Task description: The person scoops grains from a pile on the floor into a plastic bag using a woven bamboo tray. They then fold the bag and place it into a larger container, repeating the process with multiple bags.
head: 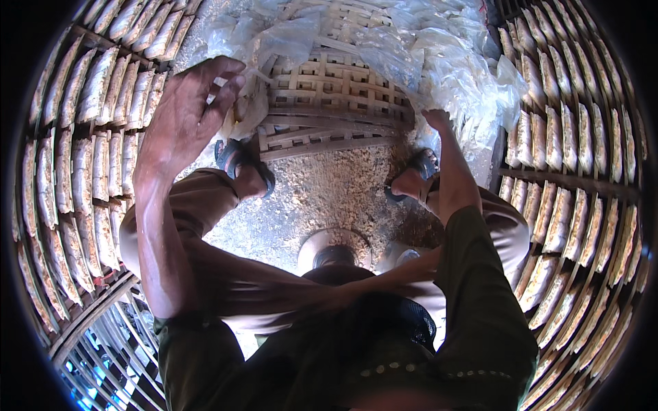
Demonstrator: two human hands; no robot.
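Note:
My left hand [185,113] is raised at the left, above the edge of the plastic, its fingers curled and a gap showing between thumb and fingers. No object is plain in it, though a wisp of clear plastic lies just past the fingertips. Farther right and lower, my right hand [437,119] is at the near edge of a heap of crumpled clear plastic sheets [457,67]. Whether its fingers grip the plastic cannot be told. Between the hands is a woven bamboo panel [336,92] with crumbs on it, partly covered by plastic.
Slatted racks of long pale slabs with brown, crumbly edges rise at the left [92,159] and right [560,221]. Crumbs litter the floor [329,190] between my sandalled feet. A round base [306,251] stands beneath me, below a dark seat. An open slatted frame [110,354] is at lower left.

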